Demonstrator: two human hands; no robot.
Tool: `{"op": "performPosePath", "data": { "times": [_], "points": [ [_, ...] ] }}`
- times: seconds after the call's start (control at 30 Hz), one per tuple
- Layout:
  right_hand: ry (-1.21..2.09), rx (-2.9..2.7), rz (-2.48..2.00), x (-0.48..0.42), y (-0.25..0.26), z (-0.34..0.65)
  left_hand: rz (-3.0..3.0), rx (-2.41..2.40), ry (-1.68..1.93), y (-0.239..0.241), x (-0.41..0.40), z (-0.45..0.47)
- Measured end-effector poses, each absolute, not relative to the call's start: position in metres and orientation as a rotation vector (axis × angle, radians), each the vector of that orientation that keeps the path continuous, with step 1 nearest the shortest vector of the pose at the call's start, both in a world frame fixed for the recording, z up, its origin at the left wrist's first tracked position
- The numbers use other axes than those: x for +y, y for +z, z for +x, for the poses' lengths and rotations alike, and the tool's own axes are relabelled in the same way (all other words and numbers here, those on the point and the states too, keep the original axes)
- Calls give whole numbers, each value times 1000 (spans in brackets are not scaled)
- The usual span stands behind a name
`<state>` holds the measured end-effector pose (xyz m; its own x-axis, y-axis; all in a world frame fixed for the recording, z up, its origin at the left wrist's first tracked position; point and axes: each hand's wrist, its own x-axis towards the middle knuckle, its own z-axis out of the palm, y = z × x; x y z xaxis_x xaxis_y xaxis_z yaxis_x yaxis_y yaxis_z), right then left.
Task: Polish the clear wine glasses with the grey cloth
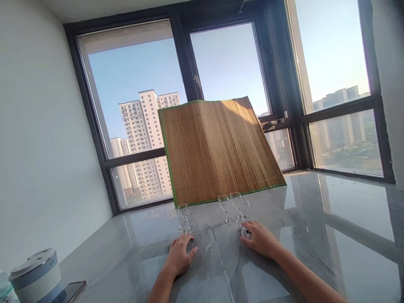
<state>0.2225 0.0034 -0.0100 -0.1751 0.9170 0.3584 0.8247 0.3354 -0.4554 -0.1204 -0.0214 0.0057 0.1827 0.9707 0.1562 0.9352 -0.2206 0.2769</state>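
My left hand [181, 254] rests low over the grey tabletop [151, 248], thumb spread away from the fingers. Just beyond its fingertips are clear stemmed glasses [183, 214] that overlap, so I cannot tell how many stand there. My right hand [260, 240] has thumb and fingers around a small clear glass piece [245, 232], which looks like part of a stemmed glass; the hand partly hides it. Beyond that hand stands a stemmed glass [236, 204], with another glass [224, 206] to its left. A fainter clear outline overlaps on the right.
A folded bamboo mat [217, 147] with green edging leans upright against the windows behind the glasses. A lidded cup [39, 275] and a phone [72, 291] are at the near left. The shiny surface has a seam [223, 267] and strong reflections.
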Motion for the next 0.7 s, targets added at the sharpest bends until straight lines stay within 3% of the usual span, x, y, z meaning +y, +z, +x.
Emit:
{"op": "performPosePath", "data": {
  "times": [0.4,0.7],
  "points": [
    [205,-2273,-1198,-22,-10,163,2312,1879,517,-2,-18,-123],
    [161,-2264,-1203,15,-5,80,2309,1892,535,4,-24,-119]
  ]
}}
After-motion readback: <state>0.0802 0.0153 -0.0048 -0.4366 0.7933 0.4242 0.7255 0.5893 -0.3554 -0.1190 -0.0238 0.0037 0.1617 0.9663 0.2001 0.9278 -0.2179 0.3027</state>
